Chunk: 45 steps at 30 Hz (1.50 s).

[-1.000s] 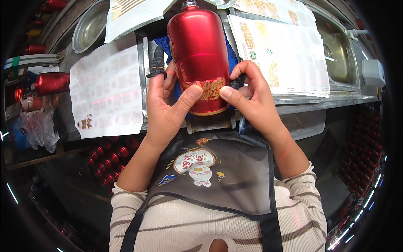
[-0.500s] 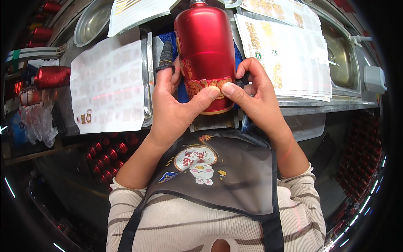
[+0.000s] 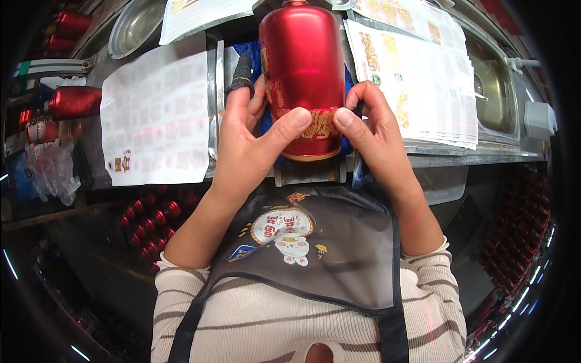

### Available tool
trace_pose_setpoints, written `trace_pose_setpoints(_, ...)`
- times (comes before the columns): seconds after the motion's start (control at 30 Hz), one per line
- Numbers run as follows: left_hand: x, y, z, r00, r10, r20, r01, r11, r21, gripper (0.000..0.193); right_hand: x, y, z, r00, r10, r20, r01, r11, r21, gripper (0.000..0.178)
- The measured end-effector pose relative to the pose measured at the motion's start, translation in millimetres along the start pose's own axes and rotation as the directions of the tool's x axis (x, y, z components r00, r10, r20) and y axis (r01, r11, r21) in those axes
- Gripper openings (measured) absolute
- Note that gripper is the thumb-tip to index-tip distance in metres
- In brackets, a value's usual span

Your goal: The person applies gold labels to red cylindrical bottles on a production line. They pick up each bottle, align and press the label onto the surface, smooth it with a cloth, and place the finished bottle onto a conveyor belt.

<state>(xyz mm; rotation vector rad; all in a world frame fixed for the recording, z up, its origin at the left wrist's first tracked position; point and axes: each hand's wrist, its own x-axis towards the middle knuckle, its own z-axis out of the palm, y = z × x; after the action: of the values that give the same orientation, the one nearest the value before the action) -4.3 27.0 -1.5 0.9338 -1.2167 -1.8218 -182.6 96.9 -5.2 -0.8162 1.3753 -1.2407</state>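
Note:
A glossy red bottle [image 3: 304, 66] lies in front of me, its neck pointing away and its base toward me. Round its lower part runs a gold ornamental band [image 3: 318, 128]. My left hand [image 3: 249, 139] is closed on the bottle's left side, the thumb pressed on the band; a dark cover sits on its index finger. From the right, my right hand [image 3: 378, 136] grips the bottle with its thumb at the band's right part and its fingers curled at the side. A dark finger cover on this hand is mostly hidden. Blue cloth [image 3: 247, 49] shows beneath the bottle.
White sheets with printed motifs lie left [image 3: 160, 115] and in a stack right [image 3: 417, 85]. A metal bowl [image 3: 134, 30] stands far left, a basin [image 3: 493, 85] far right. Another red bottle [image 3: 74, 103] lies at left. Many red bottles [image 3: 517, 224] stand below the bench.
My thumbs have moved apart along the gold band, so more of it shows between them. The bottle has shifted slightly right and away from me.

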Motion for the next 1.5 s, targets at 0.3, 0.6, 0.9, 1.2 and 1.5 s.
trace_pose_setpoints(0.3, -2.8, -5.3, -5.5, 0.995, 0.087, 0.052, -0.094, 0.98, 0.174, 0.06, 0.2, -0.4, -3.7, 0.999, -0.032, 0.044, 0.037, 0.991, -0.125, 0.04)
trace_pose_setpoints(0.6, -2.0, -6.4, -10.3, 0.992, 0.087, 0.087, -0.106, 0.965, 0.241, 0.06, -0.4, -6.2, 0.5, 1.0, -0.025, 0.01, 0.027, 0.958, -0.284, 0.038)
trace_pose_setpoints(0.9, -9.1, -20.3, -23.9, 0.975, 0.184, 0.127, -0.208, 0.956, 0.208, 0.091, -4.5, -12.3, -23.2, 0.968, 0.108, -0.226, -0.028, 0.943, 0.332, 0.016)
trace_pose_setpoints(1.2, -11.0, -37.9, -20.1, 0.96, 0.262, 0.103, -0.262, 0.699, 0.666, 0.103, -11.1, -33.6, 57.3, 0.742, -0.653, 0.153, 0.57, 0.494, -0.656, 0.026)
trace_pose_setpoints(1.5, -16.6, -49.3, -22.3, 0.872, 0.456, 0.175, -0.431, 0.547, 0.718, 0.106, -30.4, 1.2, -2.0, 0.919, -0.179, -0.351, 0.061, 0.945, -0.323, 0.017)
